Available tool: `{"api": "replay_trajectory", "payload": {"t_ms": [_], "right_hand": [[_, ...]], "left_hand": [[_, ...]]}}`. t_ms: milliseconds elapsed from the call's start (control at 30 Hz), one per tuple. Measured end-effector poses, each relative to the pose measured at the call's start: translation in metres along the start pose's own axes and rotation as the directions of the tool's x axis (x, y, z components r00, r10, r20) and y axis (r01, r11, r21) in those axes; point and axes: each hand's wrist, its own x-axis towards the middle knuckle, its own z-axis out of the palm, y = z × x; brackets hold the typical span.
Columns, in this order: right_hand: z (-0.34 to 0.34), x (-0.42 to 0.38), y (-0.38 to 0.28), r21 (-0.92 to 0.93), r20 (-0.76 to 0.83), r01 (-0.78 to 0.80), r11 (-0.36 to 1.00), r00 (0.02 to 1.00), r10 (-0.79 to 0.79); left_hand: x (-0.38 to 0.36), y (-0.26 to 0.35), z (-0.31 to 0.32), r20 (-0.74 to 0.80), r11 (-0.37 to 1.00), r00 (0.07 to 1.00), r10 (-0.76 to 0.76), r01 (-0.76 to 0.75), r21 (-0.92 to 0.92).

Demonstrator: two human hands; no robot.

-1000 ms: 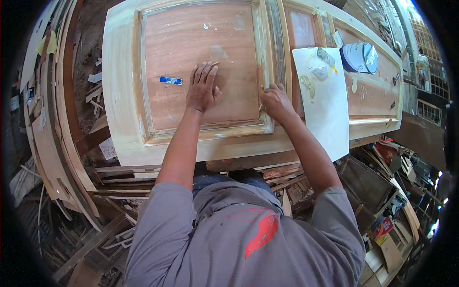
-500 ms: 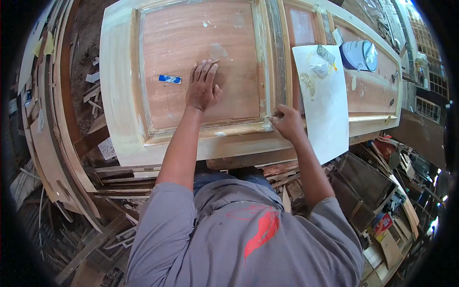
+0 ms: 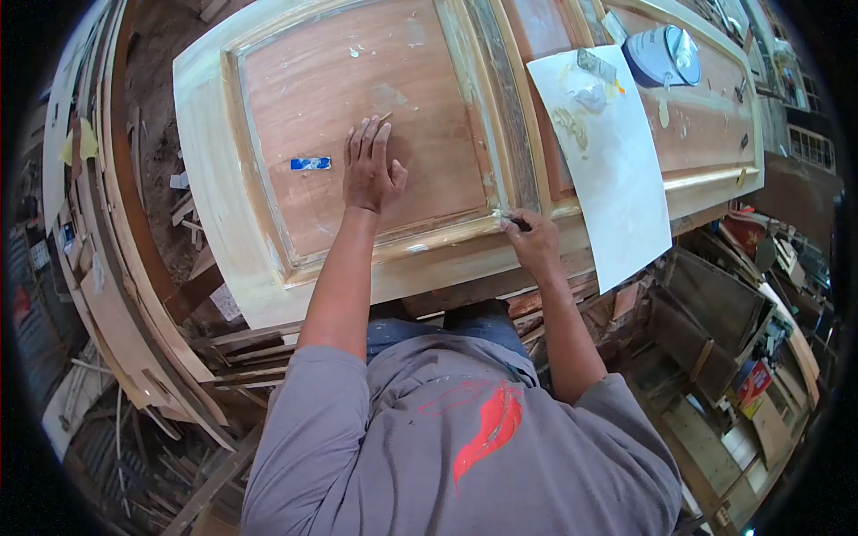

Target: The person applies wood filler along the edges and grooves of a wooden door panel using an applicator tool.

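A panelled wooden door [image 3: 201, 134] lies flat in front of me. My left hand [image 3: 368, 174] rests on its reddish inset panel [image 3: 304, 98], fingers stretched out; a thin light-brown sliver shows by the fingertips. My right hand [image 3: 538, 243] is closed in a pinch around a small, thin, dark tool [image 3: 515, 220], partly hidden by the fingers. The tool's end touches the moulding at the panel's near right corner, where white filler [image 3: 497, 214] shows. A blue strip [image 3: 310, 163] lies on the panel, left of my left hand.
Right of my right hand, a white sheet [image 3: 621, 201] lies across the door, bearing a dab of white paste [image 3: 590, 96] and a flat grey piece [image 3: 596, 64]. A paint can [image 3: 660, 58] lies beyond it. Long boards [image 3: 112, 295] stand at left; scrap wood surrounds the door.
The camera view has shifted and turned slightly. My right hand stays at the panel corner with the fingers turned, showing the dark tool more. My left hand keeps its place on the panel.
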Motion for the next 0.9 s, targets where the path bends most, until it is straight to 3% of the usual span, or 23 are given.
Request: {"api": "replay_trajectory", "payload": {"t_ms": [133,233,333,433,633,900], "right_hand": [[0.002,-0.002,-0.007,-0.276,-0.137,0.127,0.953,0.976,-0.169],[0.016,-0.008,-0.019,-0.121,-0.229,-0.012,0.993,0.973,-0.016],[0.036,-0.009,-0.024,-0.101,-0.271,-0.073,0.992,0.962,0.043],[0.051,-0.003,-0.024,-0.23,-0.348,-0.053,0.972,0.937,-0.031],[0.068,0.003,-0.016,-0.591,-0.324,0.032,0.806,0.906,-0.273],[0.095,-0.01,-0.028,-0.606,-0.254,0.021,0.795,0.942,-0.218]], "left_hand": [[0.003,0.0,-0.003,0.005,0.999,1.0,0.011,-0.011,-0.033],[0.004,0.0,-0.005,0.023,0.997,0.999,0.03,-0.028,-0.067],[0.004,-0.002,-0.008,0.031,0.988,0.998,0.054,-0.048,-0.146],[0.004,-0.008,-0.008,0.032,0.971,0.996,0.08,-0.07,-0.227],[0.005,-0.012,-0.01,0.034,0.955,0.996,0.086,-0.073,-0.286],[0.006,-0.014,-0.009,0.064,0.941,0.995,0.08,-0.054,-0.335]]}}
